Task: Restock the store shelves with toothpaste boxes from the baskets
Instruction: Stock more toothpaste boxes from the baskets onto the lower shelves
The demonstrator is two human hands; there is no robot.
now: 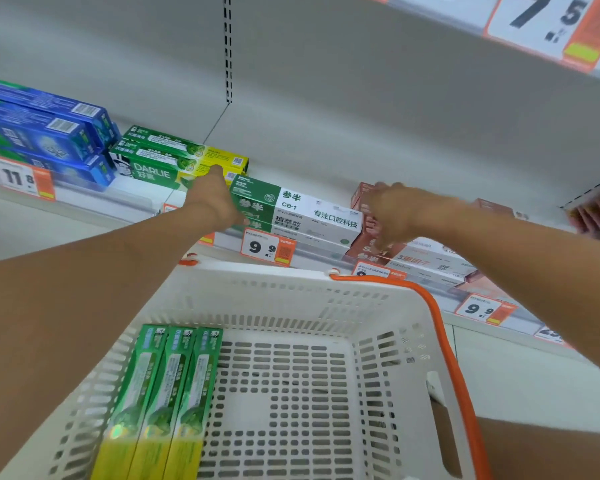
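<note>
On the shelf lies a stack of green-and-white toothpaste boxes point(302, 214). My left hand point(215, 199) presses against the stack's left end with a finger pointing up. My right hand point(397, 216) is blurred, its fingers spread at the stack's right end over red-brown boxes point(369, 245). Neither hand grips a box. Below, a white plastic basket point(291, 275) with an orange handle point(440, 327) holds three green-and-yellow toothpaste boxes point(167, 393) along its left side. Matching green-and-yellow Darlie boxes point(167, 157) sit stacked on the shelf left of my left hand.
Blue toothpaste boxes point(42, 133) fill the shelf's far left. White boxes with red print point(430, 263) lie right of the red-brown ones. Price tags point(264, 247) line the shelf edge. Behind the boxes the shelf is bare up to the back wall. Another shelf hangs overhead at top right.
</note>
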